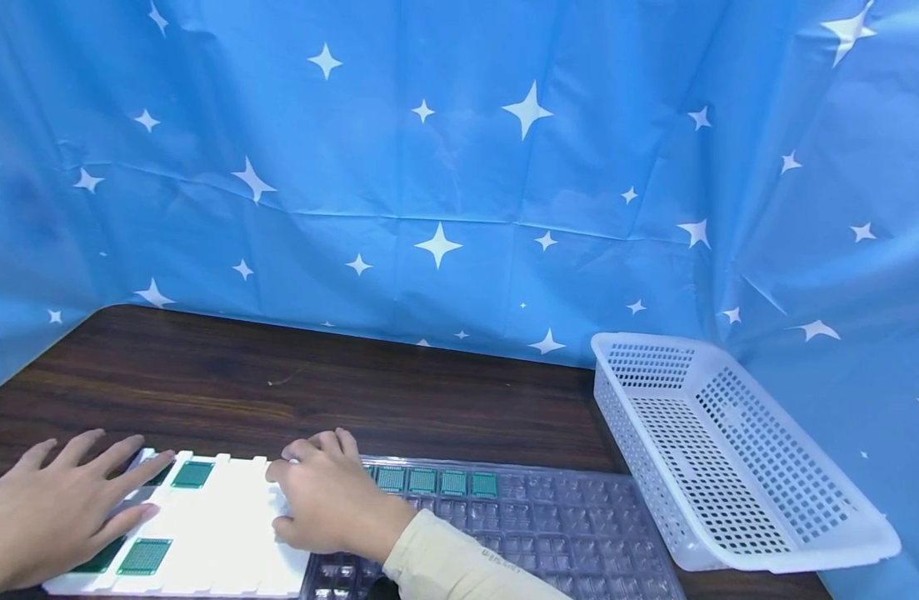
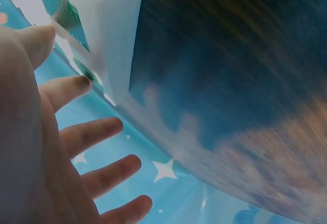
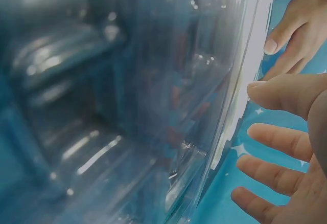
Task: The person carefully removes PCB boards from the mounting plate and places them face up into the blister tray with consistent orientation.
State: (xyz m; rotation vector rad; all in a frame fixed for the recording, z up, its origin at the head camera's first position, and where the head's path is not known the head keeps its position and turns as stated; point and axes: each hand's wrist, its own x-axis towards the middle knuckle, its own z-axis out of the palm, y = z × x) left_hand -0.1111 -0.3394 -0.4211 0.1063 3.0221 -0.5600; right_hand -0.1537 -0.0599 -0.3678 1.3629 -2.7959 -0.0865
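Note:
My left hand [image 1: 65, 504] is over the left end of a white slotted tray [image 1: 222, 525], its fingers spread and nothing held. Green circuit boards lie in that tray, one near the back [image 1: 193, 475] and another towards the front [image 1: 144, 557]; others are partly covered by the left hand. At the tray's right end is my right hand [image 1: 339, 492], with fingers extended in the right wrist view and nothing seen between them. Its thumb is at the white tray's edge. Below and beside it lies a clear plastic compartment tray [image 1: 579, 521], with several small green boards [image 1: 453, 482] in its back row.
A white perforated basket [image 1: 657, 479] stands on the right of the dark wooden table [image 1: 279, 375]. Behind the table hangs a blue curtain [image 1: 466, 167] with white stars. The clear tray reaches almost to the basket's side.

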